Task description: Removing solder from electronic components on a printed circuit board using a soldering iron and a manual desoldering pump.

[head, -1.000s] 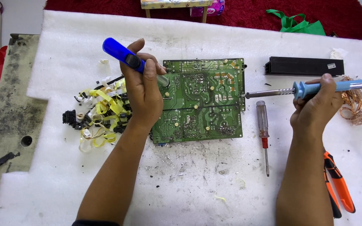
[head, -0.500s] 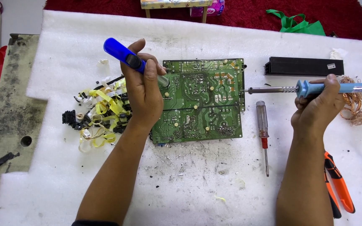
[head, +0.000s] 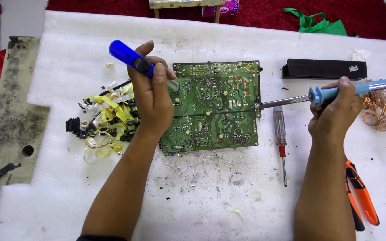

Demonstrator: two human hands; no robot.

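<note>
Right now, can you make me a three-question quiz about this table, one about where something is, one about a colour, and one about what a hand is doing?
1. Where does the screwdriver lie?
A. right of the green circuit board
B. on top of the board
C. left of the yellow tape scraps

2. What colour is the tool in the left hand?
A. red
B. dark blue
C. white

3. What is the right hand doing?
A. resting flat and empty
B. holding the orange pliers
C. holding the soldering iron

Answers:
1. A, it lies on the white foam just past the board's right edge.
2. B, its blue end sticks out above the fingers.
3. C, the fingers wrap the light blue handle, tip at the board's right edge.
</note>
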